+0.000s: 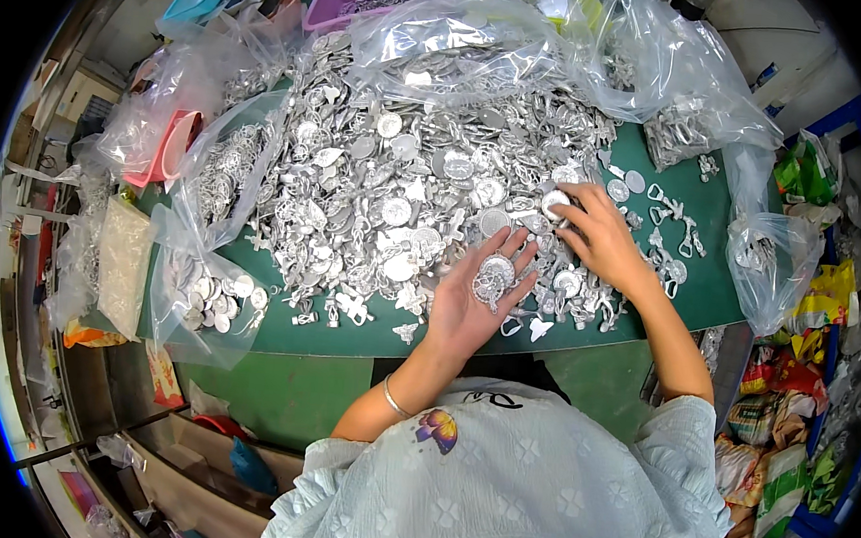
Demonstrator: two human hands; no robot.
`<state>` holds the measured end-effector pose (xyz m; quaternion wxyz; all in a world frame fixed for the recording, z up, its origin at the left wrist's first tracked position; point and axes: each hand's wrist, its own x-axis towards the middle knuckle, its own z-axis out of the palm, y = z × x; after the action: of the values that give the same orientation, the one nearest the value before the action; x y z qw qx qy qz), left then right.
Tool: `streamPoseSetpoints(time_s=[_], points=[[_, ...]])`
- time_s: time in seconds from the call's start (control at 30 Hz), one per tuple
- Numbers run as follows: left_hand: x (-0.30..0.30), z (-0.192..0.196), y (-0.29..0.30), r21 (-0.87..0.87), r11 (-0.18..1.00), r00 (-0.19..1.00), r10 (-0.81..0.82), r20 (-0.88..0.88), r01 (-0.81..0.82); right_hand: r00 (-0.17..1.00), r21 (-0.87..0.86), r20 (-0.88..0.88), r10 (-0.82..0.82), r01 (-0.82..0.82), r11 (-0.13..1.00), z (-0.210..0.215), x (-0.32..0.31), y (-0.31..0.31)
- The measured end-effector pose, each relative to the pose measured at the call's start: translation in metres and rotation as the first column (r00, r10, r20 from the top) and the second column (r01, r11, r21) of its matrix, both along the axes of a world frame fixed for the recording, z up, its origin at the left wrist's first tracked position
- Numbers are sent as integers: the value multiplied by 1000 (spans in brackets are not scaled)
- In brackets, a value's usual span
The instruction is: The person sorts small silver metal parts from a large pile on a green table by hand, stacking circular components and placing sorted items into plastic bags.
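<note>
silver medallion (495,278) on open left palm (473,306)

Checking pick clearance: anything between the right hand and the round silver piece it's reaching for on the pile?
Nothing visible. The right hand already has its fingertips on the round piece, which lies on top of the pile. The left hand is apart, palm up, with several silver pieces lying on it.

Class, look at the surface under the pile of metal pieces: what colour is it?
Dark green; the mat shows best in the head view, beside the right hand.
</note>
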<state>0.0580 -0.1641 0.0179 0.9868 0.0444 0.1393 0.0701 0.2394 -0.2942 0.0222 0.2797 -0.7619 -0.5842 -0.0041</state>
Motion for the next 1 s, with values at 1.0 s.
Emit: streamPoseSetpoints(time_s=[1.0], points=[[7,-5,114,761,-598,826,543,153,252,940,152,280,-195,157,976,-5,33,94]])
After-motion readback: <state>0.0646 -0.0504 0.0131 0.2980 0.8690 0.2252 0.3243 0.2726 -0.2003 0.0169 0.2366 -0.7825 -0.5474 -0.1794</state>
